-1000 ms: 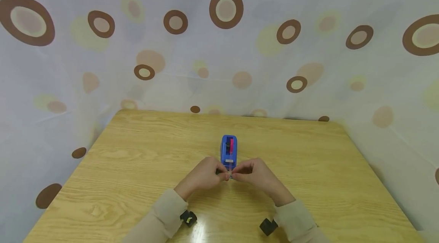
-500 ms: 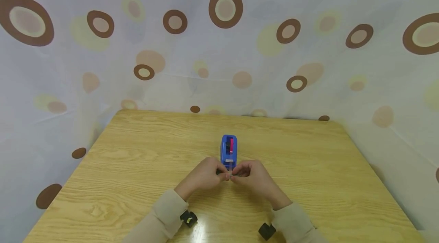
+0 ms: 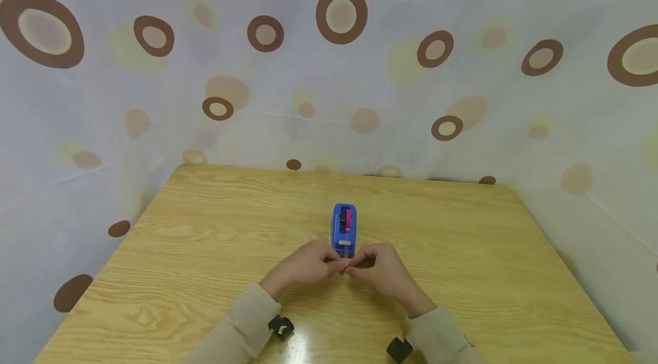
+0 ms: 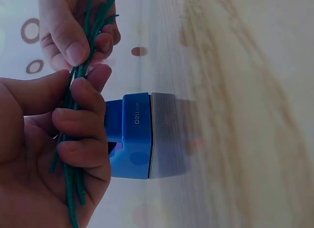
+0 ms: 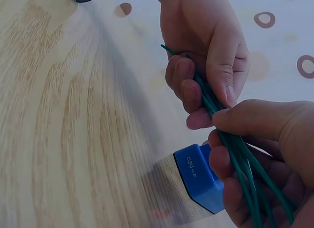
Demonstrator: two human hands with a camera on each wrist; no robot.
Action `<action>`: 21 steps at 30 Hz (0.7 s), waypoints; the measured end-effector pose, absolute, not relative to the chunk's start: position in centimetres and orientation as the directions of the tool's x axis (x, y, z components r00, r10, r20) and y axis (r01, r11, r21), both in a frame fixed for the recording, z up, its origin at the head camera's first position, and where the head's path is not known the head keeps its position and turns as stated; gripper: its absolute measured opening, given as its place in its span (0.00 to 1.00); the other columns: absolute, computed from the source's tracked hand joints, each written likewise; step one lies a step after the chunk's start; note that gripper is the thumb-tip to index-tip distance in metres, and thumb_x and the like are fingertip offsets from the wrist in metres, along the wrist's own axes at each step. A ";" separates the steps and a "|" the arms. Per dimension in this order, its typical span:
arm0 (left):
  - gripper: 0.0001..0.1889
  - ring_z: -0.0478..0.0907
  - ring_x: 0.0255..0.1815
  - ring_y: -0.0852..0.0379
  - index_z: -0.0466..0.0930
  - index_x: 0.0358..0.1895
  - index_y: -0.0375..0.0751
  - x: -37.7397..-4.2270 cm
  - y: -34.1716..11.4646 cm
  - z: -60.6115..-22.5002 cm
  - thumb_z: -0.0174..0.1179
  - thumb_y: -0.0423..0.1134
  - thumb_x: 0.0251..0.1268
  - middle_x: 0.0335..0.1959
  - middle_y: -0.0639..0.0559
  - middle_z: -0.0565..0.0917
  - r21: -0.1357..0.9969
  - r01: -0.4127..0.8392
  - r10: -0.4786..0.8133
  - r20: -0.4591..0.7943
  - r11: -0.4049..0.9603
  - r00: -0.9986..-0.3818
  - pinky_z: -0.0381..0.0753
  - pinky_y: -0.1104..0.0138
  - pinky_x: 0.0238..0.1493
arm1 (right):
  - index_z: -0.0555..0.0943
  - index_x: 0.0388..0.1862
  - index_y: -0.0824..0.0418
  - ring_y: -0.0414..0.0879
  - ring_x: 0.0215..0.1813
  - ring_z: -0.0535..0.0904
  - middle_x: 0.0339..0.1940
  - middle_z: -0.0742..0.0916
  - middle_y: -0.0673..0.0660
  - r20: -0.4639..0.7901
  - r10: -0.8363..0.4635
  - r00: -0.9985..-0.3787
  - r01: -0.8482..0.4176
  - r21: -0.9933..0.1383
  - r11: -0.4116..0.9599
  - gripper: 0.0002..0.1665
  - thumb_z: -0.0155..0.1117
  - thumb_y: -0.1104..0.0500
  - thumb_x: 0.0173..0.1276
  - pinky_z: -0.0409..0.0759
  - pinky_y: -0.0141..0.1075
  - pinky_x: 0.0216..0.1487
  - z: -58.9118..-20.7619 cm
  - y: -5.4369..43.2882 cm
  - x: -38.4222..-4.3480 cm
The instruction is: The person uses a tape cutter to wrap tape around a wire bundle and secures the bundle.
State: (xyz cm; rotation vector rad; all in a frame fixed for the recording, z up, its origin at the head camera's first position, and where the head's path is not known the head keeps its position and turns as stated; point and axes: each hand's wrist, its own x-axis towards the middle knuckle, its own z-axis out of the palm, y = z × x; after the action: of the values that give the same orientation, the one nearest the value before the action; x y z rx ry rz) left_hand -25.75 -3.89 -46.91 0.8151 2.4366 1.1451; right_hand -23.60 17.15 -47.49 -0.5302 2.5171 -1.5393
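Fingertip to fingertip, my left hand [image 3: 308, 263] and right hand [image 3: 382, 270] meet just in front of a blue tape dispenser [image 3: 336, 236]. Both pinch a bundle of thin green wire-like stems [image 5: 251, 176], whose loose ends stick out past the fingers in both wrist views. In the left wrist view the left fingers [image 4: 81, 119] curl round one part of the bundle, and the right thumb [image 4: 73, 50] presses above. A clear strip of tape [image 3: 346, 251] runs from the dispenser's cutter to the fingertips. The dispenser's pink roll core [image 3: 348, 220] shows on top.
The dispenser stands on a wood-grain table [image 3: 231, 210]. Behind it hangs a white curtain [image 3: 288, 78] with brown circles. Black wrist cameras [image 3: 281, 327] hang below both sleeves.
My right hand has shifted slightly left and down, its fingertips closing up to the left ones. The left hand stays nearly in place. The head view has tilted slightly.
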 end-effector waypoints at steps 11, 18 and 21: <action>0.19 0.57 0.14 0.63 0.86 0.27 0.39 -25.6 -3.9 -46.9 0.53 0.41 0.76 0.13 0.59 0.67 0.829 0.245 0.613 -0.143 0.503 -0.777 0.55 0.71 0.17 | 0.87 0.27 0.58 0.44 0.33 0.80 0.28 0.87 0.48 0.085 -0.350 -0.933 -0.241 -0.869 0.432 0.04 0.76 0.64 0.58 0.80 0.33 0.33 -47.5 16.8 -23.5; 0.20 0.57 0.12 0.63 0.85 0.25 0.37 -25.4 -3.9 -46.8 0.53 0.42 0.76 0.11 0.59 0.65 0.839 0.201 0.598 -0.174 0.506 -0.782 0.54 0.71 0.16 | 0.87 0.26 0.57 0.44 0.32 0.79 0.29 0.86 0.48 0.085 -0.341 -0.936 -0.245 -0.854 0.460 0.05 0.76 0.63 0.58 0.80 0.33 0.33 -47.3 16.6 -23.4; 0.21 0.56 0.12 0.63 0.85 0.24 0.35 -25.4 -3.9 -46.9 0.54 0.42 0.75 0.10 0.59 0.63 0.858 0.179 0.592 -0.169 0.482 -0.788 0.53 0.71 0.15 | 0.87 0.26 0.57 0.44 0.33 0.78 0.29 0.86 0.47 0.083 -0.333 -0.939 -0.241 -0.848 0.471 0.05 0.76 0.63 0.58 0.79 0.33 0.33 -47.2 16.6 -23.4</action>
State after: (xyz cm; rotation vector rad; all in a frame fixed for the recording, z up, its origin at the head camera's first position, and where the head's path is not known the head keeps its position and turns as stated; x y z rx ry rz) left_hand -25.45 -3.93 -46.87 0.6395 2.2851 1.2468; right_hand -23.35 16.60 -47.24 -0.5113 2.6127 -1.4834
